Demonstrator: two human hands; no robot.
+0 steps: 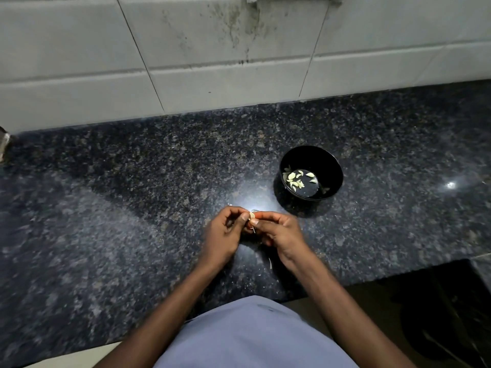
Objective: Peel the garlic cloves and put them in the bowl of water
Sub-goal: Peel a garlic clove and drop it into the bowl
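Note:
Both hands meet above the dark granite counter (132,208). A small pale garlic clove (252,215) sits between the fingertips of my left hand (225,235) and my right hand (279,232); both pinch it, thumbs close together. A thin strip of skin hangs below the fingers. Up and to the right stands a black bowl (329,166) with a little water and several peeled cloves (295,179) floating in it.
A white tiled wall (212,62) runs along the back of the counter. Bits of garlic skin (270,262) lie on the counter under my hands. The counter's front edge drops off at the lower right to a dark area (438,314).

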